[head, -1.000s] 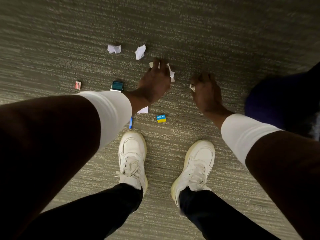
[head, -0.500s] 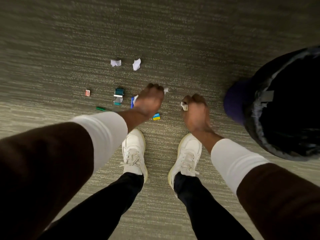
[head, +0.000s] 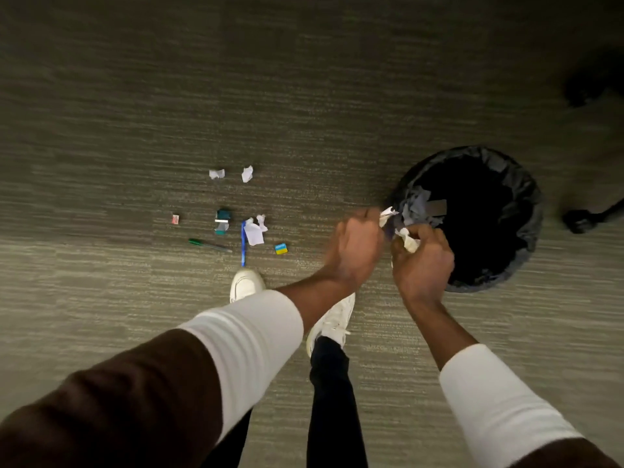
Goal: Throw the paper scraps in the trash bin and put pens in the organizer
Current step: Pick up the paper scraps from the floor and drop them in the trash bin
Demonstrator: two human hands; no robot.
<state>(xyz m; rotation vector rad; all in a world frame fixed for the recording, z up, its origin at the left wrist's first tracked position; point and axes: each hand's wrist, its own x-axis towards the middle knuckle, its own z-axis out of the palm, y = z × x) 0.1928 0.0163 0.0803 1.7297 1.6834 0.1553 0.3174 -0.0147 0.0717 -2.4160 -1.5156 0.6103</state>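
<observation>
Grey-green striped carpet floor (head: 135, 113); round black plastic-lined trash bin (head: 526, 231) stood at right. Left hand (head: 354, 255) and right hand (head: 422, 265) each clutched crumpled white paper scraps (head: 409, 240) beside the bin's near rim. More white scraps (head: 254, 233), a blue pen (head: 243, 243) and a green pen (head: 207, 244) lay on the carpet, left.

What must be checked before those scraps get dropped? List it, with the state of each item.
1. Left hand holds a paper scrap: ok, white paper shows at its fingers.
2. Right hand holds a crumpled scrap: ok.
3. Trash bin open to receive: ok, liner open, dark inside.
4. Hands over the opening: not ok, they are at the bin's near rim, the left one looks short of it.
5. Floor cleared of paper: not ok, two crumpled scraps and flat pieces lie on the carpet.
6. Pens collected: not ok, blue pen and green pen lie on the floor; no organizer in view.
</observation>
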